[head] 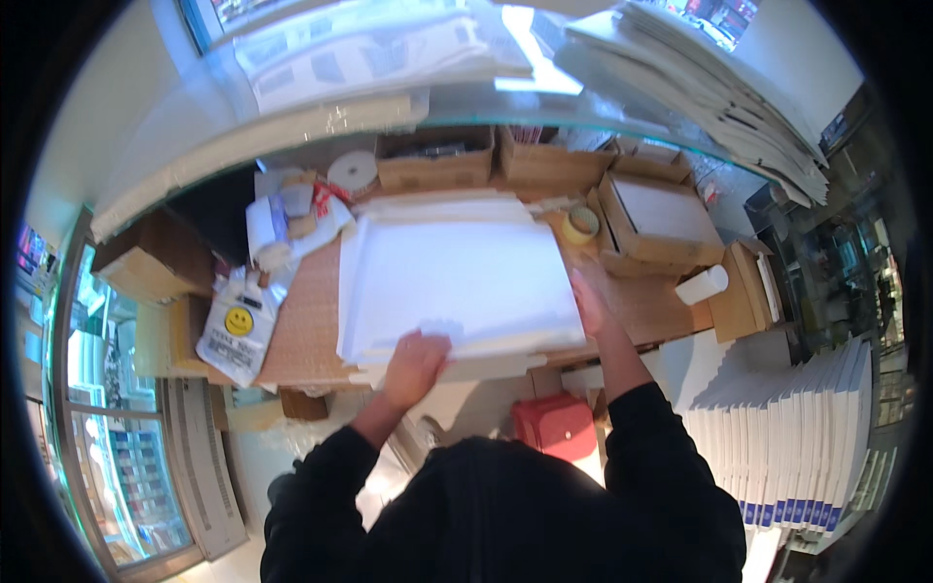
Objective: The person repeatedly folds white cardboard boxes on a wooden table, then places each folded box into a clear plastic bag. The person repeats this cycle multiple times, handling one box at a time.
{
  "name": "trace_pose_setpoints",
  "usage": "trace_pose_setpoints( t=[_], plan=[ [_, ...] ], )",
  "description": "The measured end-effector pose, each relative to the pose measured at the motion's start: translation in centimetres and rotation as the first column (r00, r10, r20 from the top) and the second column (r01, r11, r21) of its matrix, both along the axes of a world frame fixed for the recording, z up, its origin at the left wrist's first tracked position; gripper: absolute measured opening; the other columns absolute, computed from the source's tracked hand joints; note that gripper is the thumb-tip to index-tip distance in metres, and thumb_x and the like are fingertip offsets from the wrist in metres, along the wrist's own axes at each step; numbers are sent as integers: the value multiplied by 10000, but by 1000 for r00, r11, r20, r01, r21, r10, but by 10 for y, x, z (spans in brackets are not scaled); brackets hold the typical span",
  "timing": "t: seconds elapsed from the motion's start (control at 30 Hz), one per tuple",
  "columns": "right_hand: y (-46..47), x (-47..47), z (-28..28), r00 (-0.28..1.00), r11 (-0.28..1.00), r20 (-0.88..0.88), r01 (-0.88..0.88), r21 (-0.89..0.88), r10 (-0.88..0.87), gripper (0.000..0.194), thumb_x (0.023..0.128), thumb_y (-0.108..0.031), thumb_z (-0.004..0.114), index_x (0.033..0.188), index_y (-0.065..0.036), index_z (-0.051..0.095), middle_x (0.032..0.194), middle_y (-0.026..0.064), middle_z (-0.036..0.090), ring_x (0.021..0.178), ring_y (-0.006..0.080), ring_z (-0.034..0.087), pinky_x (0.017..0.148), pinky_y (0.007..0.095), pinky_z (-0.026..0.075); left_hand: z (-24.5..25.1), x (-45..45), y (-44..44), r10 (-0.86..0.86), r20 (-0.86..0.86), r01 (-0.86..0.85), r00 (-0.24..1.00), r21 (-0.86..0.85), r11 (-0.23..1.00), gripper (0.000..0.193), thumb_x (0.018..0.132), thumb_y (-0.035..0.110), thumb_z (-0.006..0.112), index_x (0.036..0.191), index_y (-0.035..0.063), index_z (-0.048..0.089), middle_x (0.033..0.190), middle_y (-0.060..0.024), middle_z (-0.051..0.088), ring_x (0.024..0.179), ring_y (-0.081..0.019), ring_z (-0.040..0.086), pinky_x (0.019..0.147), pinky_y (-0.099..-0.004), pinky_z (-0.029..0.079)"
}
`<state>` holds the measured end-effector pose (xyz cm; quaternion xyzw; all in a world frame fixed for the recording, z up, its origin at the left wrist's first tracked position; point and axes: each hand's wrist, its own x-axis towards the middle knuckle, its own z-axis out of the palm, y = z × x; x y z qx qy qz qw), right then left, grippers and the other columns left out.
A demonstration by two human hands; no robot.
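A stack of large white sheets [452,277] lies on the wooden table [306,321] before me. Its near edge reaches slightly past the table's front edge, and paler layers show beneath the top sheet. My left hand [417,368] rests at the near edge with curled fingers; whether they pinch any sheets is hidden. Along the right edge, my right hand [594,306] stands with its fingers stretched away from me, blurred, its palm side towards the stack. Nothing shows in its grasp.
Left of the stack are a plastic bag [240,324] with a smiley face and a tissue pack [267,226]. A tape roll [581,224], a cardboard box [663,218] and a white cylinder [702,285] stand right. A glass shelf [466,120] spans behind. Below is a red case [555,426].
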<state>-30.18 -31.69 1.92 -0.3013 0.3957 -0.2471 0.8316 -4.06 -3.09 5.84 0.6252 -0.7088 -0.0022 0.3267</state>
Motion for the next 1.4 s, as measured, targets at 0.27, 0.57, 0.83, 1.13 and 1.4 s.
trace_pose_setpoints(
  t=[0.27,0.57,0.83,1.13,1.4],
  plan=[
    [39,-47,100,993,972,-28,-122,-203,118,400,923,-156,516,1290,-6,461,1244,145,567,1051,269,612,924,459,506,59,13,44,412,95,-392,906,-175,903,323,804,12,563,1127,10,577,1190,-174,574,1146,-359,520,1016,-508,365],
    [202,4,16,996,955,55,-55,-290,74,265,934,-112,535,1190,-43,539,1134,114,603,978,226,622,816,380,556,-8,-63,38,9,64,-9,998,-2,1000,318,781,105,639,1083,20,588,1095,-164,605,1055,-347,564,906,-436,479],
    [201,16,10,847,-234,-500,-531,-814,-182,284,823,-190,584,1047,-15,603,1134,180,582,1053,327,554,902,424,453,-64,-20,55,28,79,-37,997,112,993,200,776,29,548,973,14,581,957,-139,568,947,-324,554,802,-396,489],
    [127,44,-17,496,-147,-868,-858,-493,14,331,724,-291,711,901,-47,574,945,146,568,953,326,544,810,434,463,-56,1,12,205,-13,-182,979,409,894,165,833,181,623,950,70,590,925,-108,549,916,-302,543,782,-422,459],
    [118,65,-20,341,-78,-934,-939,-334,-106,410,675,-278,782,943,-37,586,974,170,570,983,343,546,841,436,467,-84,-7,19,11,292,-19,956,25,999,83,753,122,555,815,72,531,831,-92,503,811,-254,521,700,-357,456]
  ],
)
